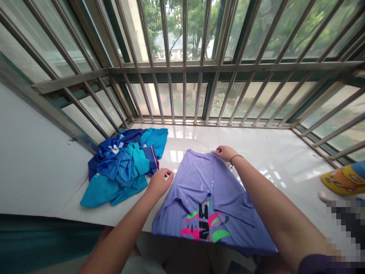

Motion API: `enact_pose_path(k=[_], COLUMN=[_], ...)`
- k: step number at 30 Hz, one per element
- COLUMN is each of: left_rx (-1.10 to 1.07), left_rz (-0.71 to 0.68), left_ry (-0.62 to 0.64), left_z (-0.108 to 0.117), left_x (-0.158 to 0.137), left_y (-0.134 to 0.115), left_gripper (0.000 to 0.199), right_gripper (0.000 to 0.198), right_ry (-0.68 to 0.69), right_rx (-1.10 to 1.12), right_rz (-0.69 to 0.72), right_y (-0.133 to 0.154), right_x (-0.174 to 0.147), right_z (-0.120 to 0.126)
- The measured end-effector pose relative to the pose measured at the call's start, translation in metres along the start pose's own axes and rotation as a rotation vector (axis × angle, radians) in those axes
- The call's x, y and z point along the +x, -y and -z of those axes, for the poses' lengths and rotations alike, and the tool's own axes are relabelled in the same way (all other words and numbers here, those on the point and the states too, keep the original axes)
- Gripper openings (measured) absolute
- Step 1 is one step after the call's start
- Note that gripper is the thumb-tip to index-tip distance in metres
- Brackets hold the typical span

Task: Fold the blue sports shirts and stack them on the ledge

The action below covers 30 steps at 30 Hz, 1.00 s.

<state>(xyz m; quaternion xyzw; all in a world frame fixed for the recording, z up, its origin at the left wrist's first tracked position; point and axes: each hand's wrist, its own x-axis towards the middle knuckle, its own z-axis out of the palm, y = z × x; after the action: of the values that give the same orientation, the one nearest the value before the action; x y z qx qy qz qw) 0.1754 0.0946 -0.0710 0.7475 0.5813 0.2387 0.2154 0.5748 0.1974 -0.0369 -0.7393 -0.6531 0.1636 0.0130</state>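
Observation:
A purple T-shirt [196, 179] lies on the white ledge, collar at the far end, its lower part hanging over the near edge. One sleeve is folded across the front, above a pink, green and black print. At the collar's right shoulder, my right hand [225, 153] pinches the fabric between thumb and fingers; a dark band circles the wrist. My left hand [161, 180] is beside the shirt's left edge, its fingers loosely curled with a gap at the thumb and no cloth visible in them. The underside of the shirt is hidden.
Blue and teal clothes [122, 163] lie heaped on the ledge [242, 140] to the left. Metal window bars [185, 95] enclose the back and sides. At the right edge is a yellow and blue printed item [343, 179]. A white wall [37, 152] stands at left.

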Motion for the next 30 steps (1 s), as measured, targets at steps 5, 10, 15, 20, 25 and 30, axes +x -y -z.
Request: enact_pose_path(k=[5,10,15,20,25,30], left_rx=[0.087,0.087,0.069,0.062,0.004,0.027], left_rz=[0.102,0.140,0.148,0.176,0.066,-0.218], left_ry=[0.097,0.232,0.229,0.094,0.081,0.110], left_z=[-0.031,-0.055,-0.053,-0.045,-0.024,-0.015], left_x=[0.113,0.172,0.195,0.196,0.126,0.005], left_y=[-0.025,-0.034,-0.032,-0.036,-0.031,-0.001], left_gripper=[0.026,0.020,0.013,0.017,0.020,0.035], right_gripper=[0.032,0.016,0.019,0.028,0.026,0.021], right_ry=[0.080,0.103,0.031,-0.118,-0.184,-0.171], right_rx=[0.019,0.006,0.002,0.001,0.043,0.105], right_rz=[0.036,0.024,-0.033,-0.103,0.090,0.459], right_y=[-0.010,-0.008,-0.013,-0.008,0.015,0.065], right_x=[-0.007,-0.007,0.002,0.001,-0.057,-0.161], right_z=[-0.005,-0.018,-0.017,-0.011,-0.019,-0.063])
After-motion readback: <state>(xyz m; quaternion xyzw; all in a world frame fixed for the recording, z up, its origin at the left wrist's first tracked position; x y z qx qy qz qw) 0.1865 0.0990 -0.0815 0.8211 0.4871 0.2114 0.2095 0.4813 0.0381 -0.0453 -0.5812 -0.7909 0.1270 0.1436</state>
